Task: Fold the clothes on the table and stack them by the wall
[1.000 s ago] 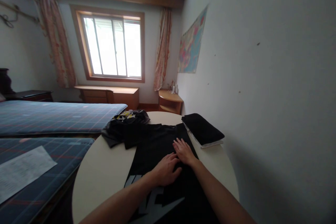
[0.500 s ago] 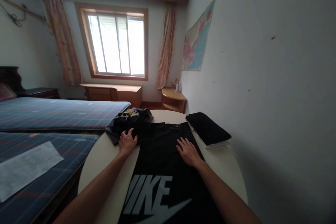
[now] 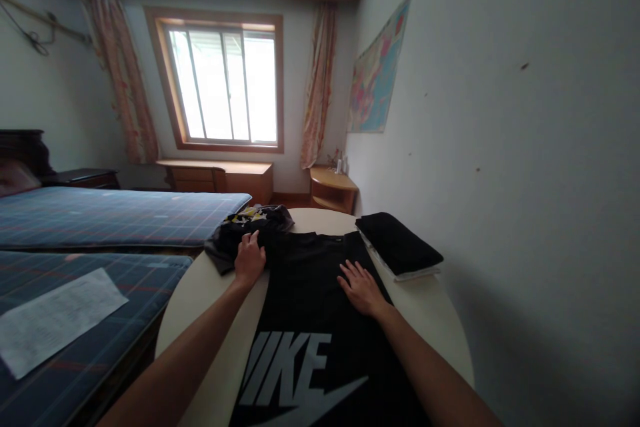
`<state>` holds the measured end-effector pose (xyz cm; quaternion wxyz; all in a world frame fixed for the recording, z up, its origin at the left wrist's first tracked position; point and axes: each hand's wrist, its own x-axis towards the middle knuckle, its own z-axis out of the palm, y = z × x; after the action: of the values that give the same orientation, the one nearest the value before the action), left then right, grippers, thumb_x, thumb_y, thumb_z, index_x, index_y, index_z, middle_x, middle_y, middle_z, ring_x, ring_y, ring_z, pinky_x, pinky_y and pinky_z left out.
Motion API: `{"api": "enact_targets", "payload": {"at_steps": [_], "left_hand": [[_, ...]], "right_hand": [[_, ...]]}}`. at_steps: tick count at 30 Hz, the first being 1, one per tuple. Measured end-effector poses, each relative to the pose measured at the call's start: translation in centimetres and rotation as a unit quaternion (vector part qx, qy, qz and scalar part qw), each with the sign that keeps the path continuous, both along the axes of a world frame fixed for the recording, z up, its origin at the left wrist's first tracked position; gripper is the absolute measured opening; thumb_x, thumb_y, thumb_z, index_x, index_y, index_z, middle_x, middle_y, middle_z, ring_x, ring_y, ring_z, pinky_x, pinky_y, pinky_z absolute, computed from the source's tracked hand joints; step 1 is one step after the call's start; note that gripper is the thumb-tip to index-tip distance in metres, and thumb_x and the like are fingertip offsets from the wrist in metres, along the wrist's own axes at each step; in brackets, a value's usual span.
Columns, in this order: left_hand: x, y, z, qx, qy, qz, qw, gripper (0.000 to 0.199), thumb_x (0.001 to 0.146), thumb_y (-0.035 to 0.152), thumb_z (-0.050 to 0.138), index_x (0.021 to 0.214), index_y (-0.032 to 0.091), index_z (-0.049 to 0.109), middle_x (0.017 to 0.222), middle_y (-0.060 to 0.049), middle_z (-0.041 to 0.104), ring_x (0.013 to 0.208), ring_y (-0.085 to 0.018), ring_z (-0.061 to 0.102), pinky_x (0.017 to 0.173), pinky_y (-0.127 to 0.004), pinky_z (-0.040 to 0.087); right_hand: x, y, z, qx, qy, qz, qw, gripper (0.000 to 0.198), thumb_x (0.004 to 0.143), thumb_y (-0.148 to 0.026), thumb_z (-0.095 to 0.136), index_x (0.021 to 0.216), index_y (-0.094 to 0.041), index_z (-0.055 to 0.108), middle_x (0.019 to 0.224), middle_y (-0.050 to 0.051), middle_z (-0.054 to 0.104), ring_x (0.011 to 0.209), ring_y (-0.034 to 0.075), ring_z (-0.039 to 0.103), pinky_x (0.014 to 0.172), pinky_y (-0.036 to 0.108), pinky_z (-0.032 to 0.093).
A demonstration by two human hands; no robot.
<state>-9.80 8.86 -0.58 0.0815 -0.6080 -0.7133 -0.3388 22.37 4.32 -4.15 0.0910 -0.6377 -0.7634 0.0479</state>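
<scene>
A black T-shirt with grey "NIKE" lettering and a swoosh lies flat on a round cream table, its neckline away from me. My left hand rests at the upper left of the shirt, on or beside its sleeve. The fingers there are bent, with the thumb apart from them; the fingertips are partly lost against the dark cloth. Palm down on the shirt's upper right part lies my right hand, its fingers stretched out and a little spread.
Beyond my left hand is a crumpled dark garment with yellow and white patterning. Folded black and white cloth is stacked at the table's right, near the wall. Plaid mattresses stand left, one bearing a paper sheet.
My left hand has shifted slightly away from me and to the right, its fingers closer together. The right hand stays on the shirt, and the view has turned slightly.
</scene>
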Motion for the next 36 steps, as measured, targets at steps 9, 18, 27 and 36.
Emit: {"api": "enact_targets", "payload": {"at_steps": [9,18,27,36], "left_hand": [[1.4,-0.5,0.9,-0.068,0.054,0.007,0.996,0.05,0.093,0.021,0.046,0.143,0.016,0.044,0.138,-0.016,0.047,0.095,-0.024,0.067,0.078,-0.033,0.055],[4.1,-1.8,2.6,-0.025,0.171,-0.241,0.955,0.066,0.086,0.004,0.041,0.146,0.032,0.039,0.143,-0.004,0.046,0.121,-0.022,0.052,0.091,-0.032,0.053],[4.6,-4.7,-1.2,-0.052,0.105,-0.335,0.935,0.079,0.076,0.037,0.07,0.147,0.025,0.037,0.157,-0.009,0.029,0.136,-0.032,0.039,0.113,-0.046,0.035],[1.8,-3.6,-2.7,-0.081,0.04,-0.291,0.953,0.03,0.08,0.015,0.056,0.108,0.024,0.062,0.117,-0.005,0.063,0.112,-0.021,0.058,0.1,-0.032,0.044]], "right_hand": [[0.1,0.2,-0.4,0.002,0.005,-0.003,1.0,0.064,0.098,-0.057,0.023,0.15,-0.022,0.038,0.16,0.002,0.027,0.149,0.026,0.016,0.119,0.041,0.013],[-0.1,-0.3,0.3,0.002,0.005,-0.001,1.0,0.064,0.099,-0.056,0.024,0.15,-0.021,0.039,0.16,0.003,0.028,0.148,0.027,0.018,0.119,0.041,0.014],[-0.1,-0.2,0.2,0.003,-0.003,-0.003,1.0,0.062,0.099,-0.055,0.027,0.149,-0.021,0.039,0.159,0.005,0.029,0.148,0.028,0.019,0.118,0.041,0.015],[-5.0,1.7,2.5,0.079,0.02,0.008,0.997,0.049,0.096,-0.048,0.041,0.136,-0.023,0.054,0.147,0.01,0.047,0.136,0.027,0.038,0.112,0.044,0.025]]}}
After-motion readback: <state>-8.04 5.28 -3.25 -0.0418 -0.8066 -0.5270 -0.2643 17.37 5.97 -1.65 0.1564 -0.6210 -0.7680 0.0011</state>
